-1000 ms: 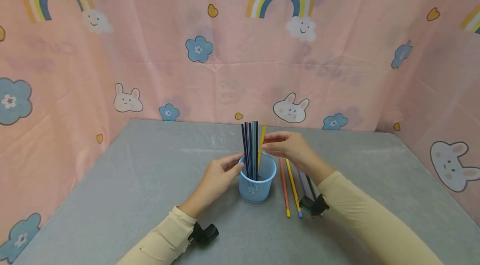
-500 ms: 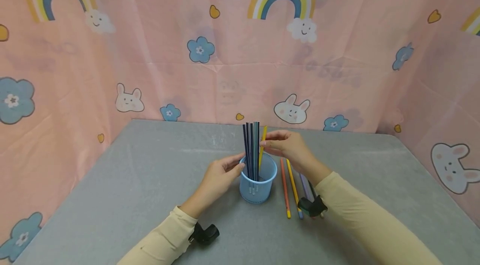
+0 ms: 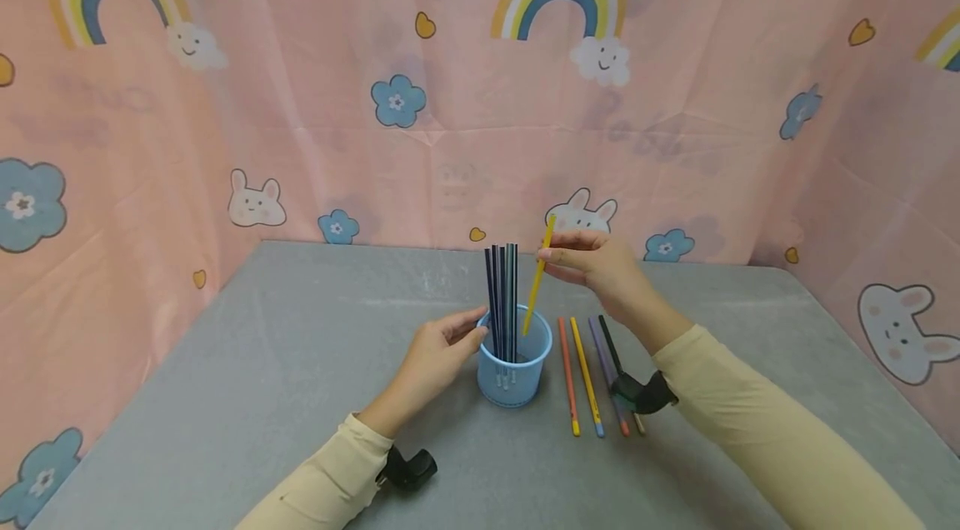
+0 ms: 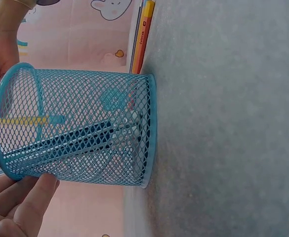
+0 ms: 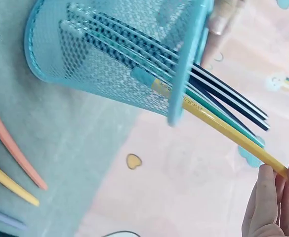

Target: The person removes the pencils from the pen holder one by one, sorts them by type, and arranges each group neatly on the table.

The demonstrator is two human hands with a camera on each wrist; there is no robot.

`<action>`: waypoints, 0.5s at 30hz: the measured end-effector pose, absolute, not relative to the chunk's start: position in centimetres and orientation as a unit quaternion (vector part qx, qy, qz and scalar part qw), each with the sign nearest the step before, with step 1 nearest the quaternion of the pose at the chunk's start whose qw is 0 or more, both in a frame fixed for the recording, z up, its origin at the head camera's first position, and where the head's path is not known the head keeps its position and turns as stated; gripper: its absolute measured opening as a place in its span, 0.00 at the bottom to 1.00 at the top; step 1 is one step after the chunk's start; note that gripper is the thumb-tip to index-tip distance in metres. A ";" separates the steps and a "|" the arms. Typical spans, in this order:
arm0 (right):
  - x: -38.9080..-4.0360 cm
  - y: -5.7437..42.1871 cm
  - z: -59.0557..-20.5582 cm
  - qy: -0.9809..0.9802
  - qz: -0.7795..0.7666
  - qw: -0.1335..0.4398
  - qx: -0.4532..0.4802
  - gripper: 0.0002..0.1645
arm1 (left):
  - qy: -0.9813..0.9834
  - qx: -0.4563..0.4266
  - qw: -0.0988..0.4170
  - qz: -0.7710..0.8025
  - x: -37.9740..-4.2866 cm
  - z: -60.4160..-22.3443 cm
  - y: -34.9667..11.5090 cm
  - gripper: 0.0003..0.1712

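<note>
A light blue mesh pen cup (image 3: 510, 387) stands upright on the table, holding several dark and teal pencils (image 3: 501, 288) with clear-looking lower ends. At its left rim, my left hand (image 3: 431, 357) grips the cup between thumb and fingers. My right hand (image 3: 603, 267) pinches a yellow pencil (image 3: 537, 284) near its upper end, above and right of the cup. The pencil slants, and its blue lower end (image 5: 142, 76) is still inside the cup, below the rim, as the right wrist view shows.
Right of the cup lie an orange-red pencil (image 3: 568, 376), a yellow pencil (image 3: 587, 376), a purple pencil (image 3: 606, 363) and a black pencil (image 3: 611, 344), roughly side by side. A pink patterned curtain (image 3: 322, 97) hangs behind the grey table (image 3: 300, 397).
My right hand has risen and moved right, drawing the yellow pencil partly up out of the cup and tilting it. My left hand has stayed at the cup's rim.
</note>
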State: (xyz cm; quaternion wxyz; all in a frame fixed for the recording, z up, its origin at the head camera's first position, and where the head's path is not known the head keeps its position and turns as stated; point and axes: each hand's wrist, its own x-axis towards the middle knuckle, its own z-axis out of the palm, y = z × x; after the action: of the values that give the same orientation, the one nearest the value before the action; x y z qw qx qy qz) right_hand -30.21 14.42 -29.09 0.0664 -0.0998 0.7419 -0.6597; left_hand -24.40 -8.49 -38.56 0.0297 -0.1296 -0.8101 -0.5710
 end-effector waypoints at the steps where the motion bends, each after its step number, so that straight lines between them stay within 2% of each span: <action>1: -30.1 14.5 -28.9 0.740 -0.663 0.064 -0.099 0.03 | -0.810 -0.129 0.029 -0.571 -24.4 -38.6 -8.5 0.22; 15: -28.8 16.3 -26.2 0.691 -0.716 0.031 -0.096 0.02 | -0.807 -0.130 0.031 -0.575 -24.3 -38.3 -8.5 0.22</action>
State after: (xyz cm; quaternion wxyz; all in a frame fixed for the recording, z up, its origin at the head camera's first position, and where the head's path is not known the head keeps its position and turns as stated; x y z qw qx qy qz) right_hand -28.79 16.29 -26.21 0.0309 -0.0955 0.6909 -0.7159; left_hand -24.34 -8.45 -38.31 0.0307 -0.1300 -0.8075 -0.5746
